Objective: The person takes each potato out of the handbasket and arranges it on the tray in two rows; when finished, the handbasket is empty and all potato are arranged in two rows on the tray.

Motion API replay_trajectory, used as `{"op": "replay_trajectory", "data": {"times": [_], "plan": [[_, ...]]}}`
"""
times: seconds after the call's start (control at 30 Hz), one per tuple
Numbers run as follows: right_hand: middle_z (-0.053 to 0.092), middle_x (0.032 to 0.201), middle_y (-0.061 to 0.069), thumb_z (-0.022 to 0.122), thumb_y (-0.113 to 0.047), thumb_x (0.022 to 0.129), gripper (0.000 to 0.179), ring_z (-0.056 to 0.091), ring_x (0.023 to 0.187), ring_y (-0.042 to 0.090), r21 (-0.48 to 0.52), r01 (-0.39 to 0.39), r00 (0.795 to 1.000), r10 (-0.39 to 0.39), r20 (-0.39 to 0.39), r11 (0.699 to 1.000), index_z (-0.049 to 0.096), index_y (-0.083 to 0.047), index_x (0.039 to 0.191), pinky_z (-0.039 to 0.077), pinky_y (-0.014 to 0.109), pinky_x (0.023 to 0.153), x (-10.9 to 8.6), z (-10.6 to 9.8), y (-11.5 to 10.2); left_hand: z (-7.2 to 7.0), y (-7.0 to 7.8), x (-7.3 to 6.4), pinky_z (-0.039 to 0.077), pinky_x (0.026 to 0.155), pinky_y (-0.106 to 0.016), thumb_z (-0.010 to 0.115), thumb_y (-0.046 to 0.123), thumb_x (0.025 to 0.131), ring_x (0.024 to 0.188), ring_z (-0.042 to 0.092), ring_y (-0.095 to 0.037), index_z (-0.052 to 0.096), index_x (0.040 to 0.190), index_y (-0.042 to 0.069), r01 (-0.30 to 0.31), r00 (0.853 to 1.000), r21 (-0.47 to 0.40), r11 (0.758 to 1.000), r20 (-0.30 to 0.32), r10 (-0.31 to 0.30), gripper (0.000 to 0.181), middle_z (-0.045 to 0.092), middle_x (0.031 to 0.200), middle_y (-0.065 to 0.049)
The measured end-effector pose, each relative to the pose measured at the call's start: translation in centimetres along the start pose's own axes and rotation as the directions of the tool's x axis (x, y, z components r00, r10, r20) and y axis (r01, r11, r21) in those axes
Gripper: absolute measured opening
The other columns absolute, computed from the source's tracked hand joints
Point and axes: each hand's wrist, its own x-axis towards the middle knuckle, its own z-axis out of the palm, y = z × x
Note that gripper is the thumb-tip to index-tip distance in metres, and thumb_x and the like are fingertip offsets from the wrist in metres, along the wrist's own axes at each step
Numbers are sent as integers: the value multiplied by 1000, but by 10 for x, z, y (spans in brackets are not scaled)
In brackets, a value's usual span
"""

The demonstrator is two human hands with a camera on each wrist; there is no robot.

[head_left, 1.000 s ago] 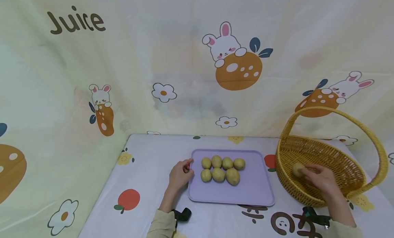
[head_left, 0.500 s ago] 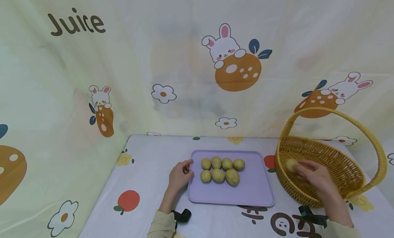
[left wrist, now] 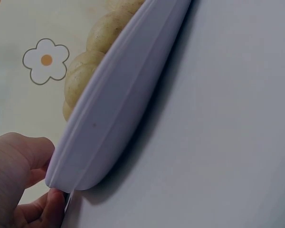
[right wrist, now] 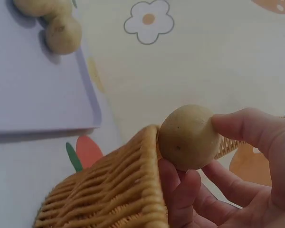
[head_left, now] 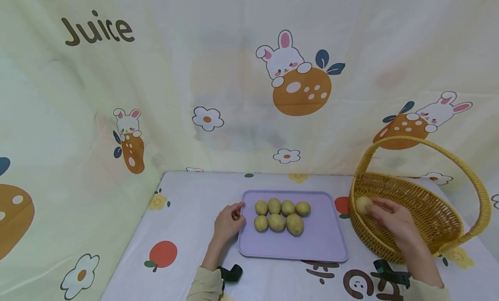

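My right hand point(head_left: 393, 219) holds a potato point(right wrist: 189, 137) between thumb and fingers, just inside the left rim of the wicker basket point(right wrist: 109, 190). In the right wrist view that potato stands level with the rim. On the lilac tray point(head_left: 319, 244) several potatoes point(head_left: 276, 222) lie in two rows, a back row and a shorter front row. My left hand point(head_left: 228, 223) is at the tray's left edge. The left wrist view shows its thumb against the rim and its fingers point(left wrist: 52, 206) curled below the edge, pinching it.
The basket's tall arched handle point(head_left: 464, 162) rises over its right part. A printed cloth point(head_left: 187, 231) covers the table, and a patterned curtain point(head_left: 234, 76) hangs behind and at the left. Bare tray surface shows right of the potatoes and in front.
My right hand has carried the potato left and slightly up, from inside the basket toward its left rim. The left hand, the tray and the potatoes on it have stayed put.
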Motion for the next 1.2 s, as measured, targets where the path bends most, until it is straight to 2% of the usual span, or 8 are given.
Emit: {"op": "replay_trajectory", "data": {"times": [0.3, 0.5, 0.6, 0.77, 0.97, 1.2], "plan": [[62, 104, -13, 62, -41, 95, 74, 60, 85, -1, 15, 44, 999, -44, 23, 999, 37, 8, 145, 52, 26, 76, -7, 12, -13, 0, 2, 0, 37, 59, -25, 65, 12, 75, 66, 47, -7, 73, 111, 10, -4, 1000, -3, 1000, -3, 4, 37, 53, 75, 3], [63, 113, -3, 63, -44, 94, 72, 60, 89, 6, 8, 50, 999, -50, 15, 999, 42, 4, 144, 51, 25, 75, -5, 20, -23, 3, 2, 5, 37, 60, -26, 65, 12, 75, 67, 47, -7, 73, 109, 11, -14, 1000, 8, 1000, -12, 14, 35, 52, 74, 5], [65, 112, -2, 63, -38, 95, 66, 61, 89, 7, 20, 72, 997, -72, 15, 997, 44, 5, 142, 50, 27, 75, -5, 28, -25, 3, 1, 7, 37, 59, -26, 65, 12, 75, 67, 47, -8, 73, 110, 10, -28, 1000, 7, 1000, -10, 28, 36, 52, 74, 4], [69, 105, -4, 64, -28, 95, 60, 64, 85, 3, 61, 118, 992, -121, 38, 991, 45, 8, 139, 50, 28, 75, -10, 45, -29, 2, -1, 6, 38, 60, -26, 65, 12, 75, 67, 49, -7, 74, 112, 11, -17, 1000, 3, 1000, -10, 17, 38, 54, 75, 4], [70, 109, 8, 65, -23, 94, 54, 66, 85, 8, 45, 145, 989, -146, 37, 988, 50, 8, 135, 51, 30, 71, -12, 62, -32, 1, 0, 4, 38, 59, -26, 66, 11, 74, 67, 49, -6, 74, 113, 12, -11, 1000, -1, 1000, -7, 11, 39, 55, 75, 5], [68, 112, 18, 68, -22, 93, 51, 65, 79, 5, 31, 144, 988, -146, 43, 989, 53, 9, 130, 50, 29, 66, -10, 84, -26, 1, 0, 1, 38, 59, -26, 66, 10, 74, 66, 48, -5, 74, 112, 12, -2, 1000, -2, 1000, -12, 2, 39, 54, 75, 5]]}}
